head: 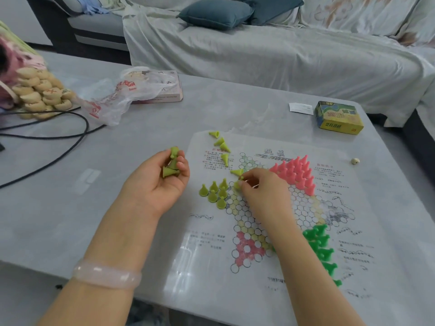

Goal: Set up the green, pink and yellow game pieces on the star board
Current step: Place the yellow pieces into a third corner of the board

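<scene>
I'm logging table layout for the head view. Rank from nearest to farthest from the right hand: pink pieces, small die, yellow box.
From the right hand:
1. pink pieces, just right of it on the board.
2. small die, farther right.
3. yellow box, at the table's far right corner.

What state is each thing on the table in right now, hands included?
Left hand: holds several yellow pieces.
Right hand: pinches one yellow piece at the board.
Standing yellow pieces: upright.
Loose yellow pieces: tipped over.
Pink pieces: upright, set.
Green pieces: set, partly hidden.
Yellow box: shut.
</scene>
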`<state>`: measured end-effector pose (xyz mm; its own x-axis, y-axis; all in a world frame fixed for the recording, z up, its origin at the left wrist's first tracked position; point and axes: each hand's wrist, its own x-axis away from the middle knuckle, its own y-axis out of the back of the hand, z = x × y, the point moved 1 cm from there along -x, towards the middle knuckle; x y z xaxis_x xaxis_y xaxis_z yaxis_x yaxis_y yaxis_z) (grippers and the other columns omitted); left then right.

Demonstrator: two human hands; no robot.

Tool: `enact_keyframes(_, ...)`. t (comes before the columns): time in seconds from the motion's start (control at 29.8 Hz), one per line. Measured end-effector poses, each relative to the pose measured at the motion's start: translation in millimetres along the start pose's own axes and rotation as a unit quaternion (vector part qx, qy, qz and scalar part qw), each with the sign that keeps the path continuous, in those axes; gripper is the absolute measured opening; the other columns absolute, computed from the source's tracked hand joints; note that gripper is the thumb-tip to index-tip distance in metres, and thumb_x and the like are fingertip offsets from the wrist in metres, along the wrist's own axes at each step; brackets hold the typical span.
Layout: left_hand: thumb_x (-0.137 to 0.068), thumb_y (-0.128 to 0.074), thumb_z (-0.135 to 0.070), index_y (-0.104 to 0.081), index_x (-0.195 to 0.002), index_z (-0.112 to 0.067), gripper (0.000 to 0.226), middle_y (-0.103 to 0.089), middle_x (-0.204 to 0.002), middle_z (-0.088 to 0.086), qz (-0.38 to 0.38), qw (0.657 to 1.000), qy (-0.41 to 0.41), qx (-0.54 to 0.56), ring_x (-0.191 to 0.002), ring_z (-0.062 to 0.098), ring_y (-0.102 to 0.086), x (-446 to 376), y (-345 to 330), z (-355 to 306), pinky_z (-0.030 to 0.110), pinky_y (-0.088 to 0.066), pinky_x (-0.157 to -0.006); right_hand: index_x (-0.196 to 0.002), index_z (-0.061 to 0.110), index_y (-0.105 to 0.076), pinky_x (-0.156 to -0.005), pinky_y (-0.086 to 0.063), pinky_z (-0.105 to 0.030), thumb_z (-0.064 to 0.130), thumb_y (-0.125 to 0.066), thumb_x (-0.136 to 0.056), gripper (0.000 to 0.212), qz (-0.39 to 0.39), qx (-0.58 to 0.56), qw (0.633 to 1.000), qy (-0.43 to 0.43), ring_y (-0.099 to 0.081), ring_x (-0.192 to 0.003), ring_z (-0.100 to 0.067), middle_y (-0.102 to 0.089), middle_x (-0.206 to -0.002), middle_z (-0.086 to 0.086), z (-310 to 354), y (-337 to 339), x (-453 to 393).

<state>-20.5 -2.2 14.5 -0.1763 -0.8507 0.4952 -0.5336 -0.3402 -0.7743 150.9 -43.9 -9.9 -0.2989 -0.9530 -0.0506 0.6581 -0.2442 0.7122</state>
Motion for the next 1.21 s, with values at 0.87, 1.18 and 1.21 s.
enact_keyframes(0.87, -0.091, -0.044, -0.003, -0.055, -0.085, -0.003, 0.013, -0.063, -0.061, 0.01, -0.009, 0.999, 0.009, -0.034, -0.039, 0.011, -0.05, 16, 2, 4, 0.013, -0.041, -0.04, -0.108, 0.019, -0.062, -0.065, -0.038, -0.026, 0.024, -0.049, -0.09, 0.022, -0.009, 0.143, 0.989, 0.041, -0.055, -0.087, -0.02, -0.061, -0.102, -0.002, 8, -18, -4)
enact_keyframes(1.18, -0.087, -0.052, -0.007, -0.058, -0.082, -0.008, 0.008, -0.066, -0.065, 0.002, 0.093, 0.965, -0.024, -0.245, -0.041, 0.003, -0.04, 27, -9, 17, 0.011, -0.032, -0.037, -0.088, 0.012, -0.066, -0.069, -0.049, -0.032, 0.026, -0.05, -0.091, 0.021, -0.029, -0.076, 0.992, 0.101, -0.059, -0.073, -0.017, -0.066, -0.079, -0.004, 33, 6, 11)
enact_keyframes(1.21, -0.085, -0.053, -0.007, -0.059, -0.082, -0.009, 0.007, -0.066, -0.064, 0.001, 0.107, 0.961, -0.017, -0.255, -0.041, 0.003, -0.04, 29, -10, 19, 0.011, -0.032, -0.037, -0.082, 0.012, -0.065, -0.069, -0.049, -0.037, 0.028, -0.049, -0.091, 0.024, -0.016, -0.117, 0.987, 0.107, -0.059, -0.071, -0.021, -0.066, -0.076, -0.009, 39, 8, 14)
